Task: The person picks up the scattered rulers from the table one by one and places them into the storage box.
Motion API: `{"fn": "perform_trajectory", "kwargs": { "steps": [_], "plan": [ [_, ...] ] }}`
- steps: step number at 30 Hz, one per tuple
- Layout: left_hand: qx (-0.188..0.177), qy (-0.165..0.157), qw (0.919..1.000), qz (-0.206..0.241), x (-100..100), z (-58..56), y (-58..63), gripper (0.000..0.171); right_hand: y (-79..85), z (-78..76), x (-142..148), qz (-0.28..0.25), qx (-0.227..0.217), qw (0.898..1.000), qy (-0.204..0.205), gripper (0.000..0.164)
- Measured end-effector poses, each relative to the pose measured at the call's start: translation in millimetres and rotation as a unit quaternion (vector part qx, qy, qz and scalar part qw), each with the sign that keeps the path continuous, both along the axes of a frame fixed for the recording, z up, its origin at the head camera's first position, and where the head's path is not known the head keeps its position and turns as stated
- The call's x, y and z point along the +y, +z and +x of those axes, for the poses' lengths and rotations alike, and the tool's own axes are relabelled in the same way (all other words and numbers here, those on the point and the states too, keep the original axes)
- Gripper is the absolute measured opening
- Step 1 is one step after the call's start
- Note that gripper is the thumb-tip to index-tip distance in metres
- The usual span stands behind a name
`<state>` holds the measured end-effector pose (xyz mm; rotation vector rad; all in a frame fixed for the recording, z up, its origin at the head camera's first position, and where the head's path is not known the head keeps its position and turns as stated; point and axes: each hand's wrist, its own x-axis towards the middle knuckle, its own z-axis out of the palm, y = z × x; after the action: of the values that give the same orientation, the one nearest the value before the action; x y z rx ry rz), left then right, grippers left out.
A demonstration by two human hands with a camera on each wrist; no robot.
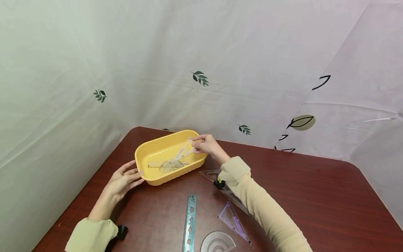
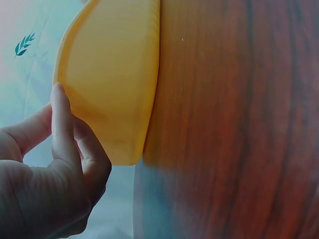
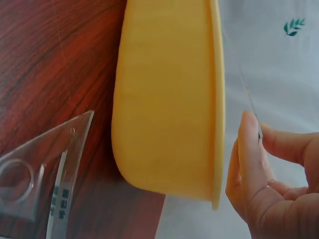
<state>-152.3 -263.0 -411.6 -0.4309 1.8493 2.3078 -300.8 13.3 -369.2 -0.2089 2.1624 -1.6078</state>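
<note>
A yellow plastic basin (image 1: pixel 163 142) stands toward the back left of the table. My left hand (image 1: pixel 122 182) holds its left end, with the thumb at the rim and other fingers against the wall; the left wrist view shows that hand (image 2: pixel 60 169) at the rim. Over the basin's right end, my right hand (image 1: pixel 206 144) pinches a clear set square (image 1: pixel 182 152) by one end. In the right wrist view it appears edge-on between thumb and fingers of the right hand (image 3: pixel 269 169). Inside the basin lie a clear ruler (image 1: pixel 154 166) and a clear protractor (image 1: pixel 170 166).
On the table (image 1: pixel 315 196) lie a blue ruler (image 1: pixel 190 221), a purple-marked set square (image 1: pixel 234 224) and a clear protractor (image 1: pixel 217 243). A larger clear set square (image 1: pixel 209 174) is partly hidden under the right forearm. A pale curtain (image 1: pixel 239 70) hangs behind the table.
</note>
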Motion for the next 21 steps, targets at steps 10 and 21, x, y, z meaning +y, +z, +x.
{"fn": "perform_trajectory", "kwargs": {
  "steps": [10, 21],
  "plan": [
    [0.003, -0.002, 1.0, 0.0, 0, 0.9, 0.3, 0.087, -4.7, 6.0, -14, 0.026, 0.033, 0.999, 0.028, 0.03],
    [0.014, -0.005, 0.9999, 0.003, -1, 0.2, -1.8, 0.085, -14.4, 6.6, -26, 0.067, 0.035, 0.995, 0.062, 0.028]
  ]
}}
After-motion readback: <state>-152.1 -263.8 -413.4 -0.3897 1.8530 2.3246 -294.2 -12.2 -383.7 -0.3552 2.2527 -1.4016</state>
